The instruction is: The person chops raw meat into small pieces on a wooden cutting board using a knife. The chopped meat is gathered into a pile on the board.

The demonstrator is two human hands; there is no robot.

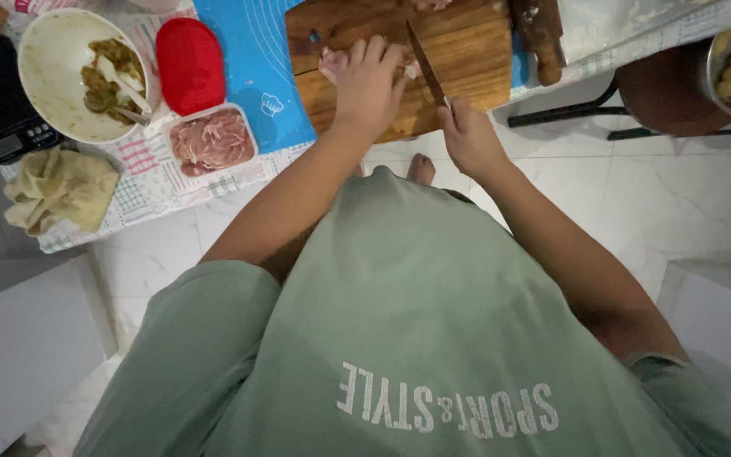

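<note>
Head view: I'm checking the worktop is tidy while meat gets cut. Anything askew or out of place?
Mostly orderly. One oddity: the crumpled yellowish cloth lies bunched at the table's near left corner, reaching the edge. The cutting board sits flat; the container of sliced meat is upright.

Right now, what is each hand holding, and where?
Right hand grips the knife by its handle; left hand presses down on raw meat on the cutting board.

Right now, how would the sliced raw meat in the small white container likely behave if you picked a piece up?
The meat slices look thin and glossy, so probably floppy and slippery. They lie tangled, so neighbours may cling and lift along. The container is shallow and would likely slide easily on the tablecloth.
</note>
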